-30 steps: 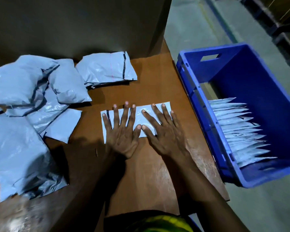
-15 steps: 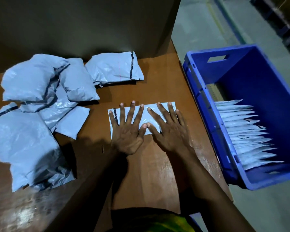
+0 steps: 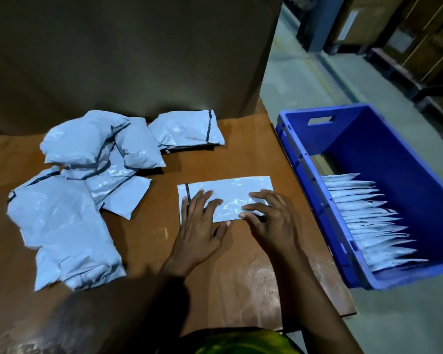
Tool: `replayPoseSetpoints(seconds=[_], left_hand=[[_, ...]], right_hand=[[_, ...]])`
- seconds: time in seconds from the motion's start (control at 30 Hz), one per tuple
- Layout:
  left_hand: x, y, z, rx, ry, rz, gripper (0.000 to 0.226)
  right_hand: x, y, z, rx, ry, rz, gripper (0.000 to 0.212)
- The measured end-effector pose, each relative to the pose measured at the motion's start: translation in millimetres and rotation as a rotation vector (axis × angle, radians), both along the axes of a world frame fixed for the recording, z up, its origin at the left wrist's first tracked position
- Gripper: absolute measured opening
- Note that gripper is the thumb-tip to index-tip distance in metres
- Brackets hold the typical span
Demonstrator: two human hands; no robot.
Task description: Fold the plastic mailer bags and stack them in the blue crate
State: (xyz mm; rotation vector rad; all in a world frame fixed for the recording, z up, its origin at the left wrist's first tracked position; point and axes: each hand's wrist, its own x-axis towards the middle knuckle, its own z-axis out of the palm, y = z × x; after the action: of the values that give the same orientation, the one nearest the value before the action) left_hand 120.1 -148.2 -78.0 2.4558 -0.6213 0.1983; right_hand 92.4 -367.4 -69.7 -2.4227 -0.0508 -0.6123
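Your left hand [image 3: 197, 226] lies spread on the bag [image 3: 228, 191] on the worktop [image 3: 241, 154], and your right hand [image 3: 270, 222] curls at its right end; pinching or not, I cannot tell.

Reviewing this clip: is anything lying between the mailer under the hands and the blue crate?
Nothing. In the head view, only a bare strip of the wooden table separates the flat mailer from the near wall of the blue crate.

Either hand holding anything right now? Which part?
Nothing lifted: left hand presses flat on the folded mailer at its left end; right hand fingers bend over its near right edge, grip unclear.
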Motion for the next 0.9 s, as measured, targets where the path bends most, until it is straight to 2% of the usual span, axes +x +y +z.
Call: replayPoseSetpoints(seconds=[0.17, 0.3, 0.43, 0.53, 0.67, 0.9], left_hand=[[-0.5, 3.5, -5.3, -0.094, -0.026, 0.038, 0.036], [-3.1, -0.2, -7.5, -0.082, -0.065, 0.072, 0.031], [1.2, 1.2, -9.5, -0.095, -0.123, 0.088, 0.012], [0.7, 0.3, -6.3, -0.046, -0.145, 0.091, 0.014], [1.5, 0.6, -6.3, -0.060, -0.183, 0.043, 0.016], [1.2, -10.6, 10.4, -0.113, -0.267, 0.077, 0.017]], right_hand=[[-7.7, 2.1, 3.7, -0.054, -0.015, -0.035, 0.015], [-9.4, 1.9, 6.5, -0.053, 0.034, -0.066, 0.016], [-7.9, 3.1, 6.6, -0.003, 0.050, -0.018, 0.022], [-9.8, 6.2, 8.3, 0.024, 0.064, -0.034, 0.013], [-11.8, 8.5, 9.1, -0.071, -0.056, -0.075, 0.011], [-13.6, 7.1, 18.2, 0.050, -0.151, -0.054, 0.013]])
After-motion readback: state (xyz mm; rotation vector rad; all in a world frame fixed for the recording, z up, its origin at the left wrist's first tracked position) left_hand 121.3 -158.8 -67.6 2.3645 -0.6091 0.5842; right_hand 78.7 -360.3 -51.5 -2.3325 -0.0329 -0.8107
